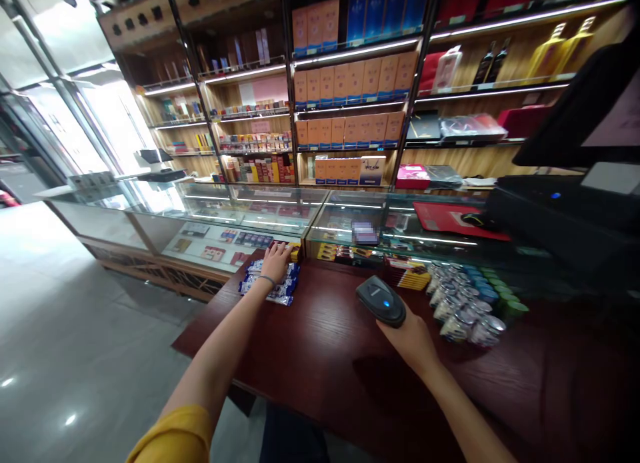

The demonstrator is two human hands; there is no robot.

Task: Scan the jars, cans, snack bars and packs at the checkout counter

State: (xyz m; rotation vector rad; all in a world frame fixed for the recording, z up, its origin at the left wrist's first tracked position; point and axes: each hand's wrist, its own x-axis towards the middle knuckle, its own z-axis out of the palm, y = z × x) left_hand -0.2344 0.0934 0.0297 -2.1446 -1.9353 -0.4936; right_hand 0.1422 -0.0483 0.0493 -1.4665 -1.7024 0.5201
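Grey polished floor (60, 316) takes the whole left side – wide open room up to the counter's near-left edge. Yellow sleeve (175, 440) bottom left, bare forearm reaching forward. Left hand (276, 260) lies palm-down on a stack of blue-and-white packets (287, 291); its grip is flat and open, fingers stretched over the top and not curled round anything. Packets are glossy foil-look wrappers, rectangular, sitting at the far-left corner of the counter (320, 356), right by its edge and just beside the glass display case (225, 213). Counter is dark red wood with visible grain, bare in the middle between the two arms. Right hand (411, 340) has its grip closed round the handle of a black scanner (381, 300) – rounded matte plastic head, small blue light on top, held over the counter, well apart from the packets. Just right of it, rows of round cans (463, 306) with shiny silver lids, some blue and green, crowd the counter. Far right, a black terminal (575, 116) stands on the glass. Wooden shelves (350, 83) of orange boxes behind.
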